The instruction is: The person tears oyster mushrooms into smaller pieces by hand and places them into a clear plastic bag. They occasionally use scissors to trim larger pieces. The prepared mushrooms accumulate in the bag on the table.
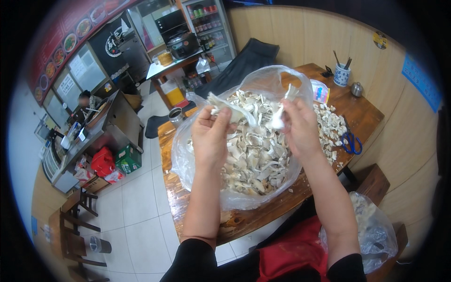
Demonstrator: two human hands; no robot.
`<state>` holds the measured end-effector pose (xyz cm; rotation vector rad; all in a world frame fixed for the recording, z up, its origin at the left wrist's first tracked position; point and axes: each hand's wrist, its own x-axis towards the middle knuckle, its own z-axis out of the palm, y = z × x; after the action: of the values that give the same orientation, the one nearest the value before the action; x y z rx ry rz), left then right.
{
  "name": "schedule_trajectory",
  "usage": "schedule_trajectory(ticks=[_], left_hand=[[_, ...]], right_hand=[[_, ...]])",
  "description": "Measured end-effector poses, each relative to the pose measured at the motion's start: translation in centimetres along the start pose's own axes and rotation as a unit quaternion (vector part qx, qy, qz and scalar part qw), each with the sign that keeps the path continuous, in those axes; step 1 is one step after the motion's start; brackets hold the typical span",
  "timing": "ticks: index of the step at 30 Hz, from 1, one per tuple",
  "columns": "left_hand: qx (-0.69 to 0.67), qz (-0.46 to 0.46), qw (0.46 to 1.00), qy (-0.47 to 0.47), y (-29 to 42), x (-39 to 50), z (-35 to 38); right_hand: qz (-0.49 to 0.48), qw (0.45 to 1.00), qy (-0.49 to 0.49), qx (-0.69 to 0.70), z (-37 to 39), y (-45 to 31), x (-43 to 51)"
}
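Note:
My left hand [213, 132] grips a piece of pale oyster mushroom [232, 110] between thumb and fingers. In my right hand [299, 123] is another mushroom piece [277, 118], whitish with a thick end. Both hands are raised over a large clear plastic bag [190, 165], which lies wide open on the wooden table. Torn mushroom strips [255, 158] fill the bag. Right of it, a heap of small mushroom trimmings [329, 123] lies on the tabletop, beside scissors with blue handles [351, 143].
On the table [366, 109] stand a chopstick holder [341, 75], a small metal pot [357, 89] and a metal cup [175, 115]. A second plastic bag [377, 229] rests on the bench at right. A black reclining chair [243, 63] is behind the table. A person [88, 100] sits behind the counter.

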<state>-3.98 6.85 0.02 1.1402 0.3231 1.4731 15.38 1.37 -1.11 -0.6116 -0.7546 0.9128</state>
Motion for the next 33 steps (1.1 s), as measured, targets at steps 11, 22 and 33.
schedule_trajectory(ticks=[11,22,33], left_hand=[[0.205,-0.001,0.972,-0.118,0.5,-0.4,-0.1],[0.152,-0.032,0.986,-0.064,0.7,0.1,0.0],[0.594,0.153,0.787,-0.069,1.6,0.3,-3.9]], right_hand=[[-0.117,0.904,-0.201,-0.358,0.8,-0.6,-1.1],[0.018,0.994,-0.089,-0.060,-0.7,-0.9,-0.5],[-0.326,0.625,0.032,-0.709,-4.9,-3.3,0.6]])
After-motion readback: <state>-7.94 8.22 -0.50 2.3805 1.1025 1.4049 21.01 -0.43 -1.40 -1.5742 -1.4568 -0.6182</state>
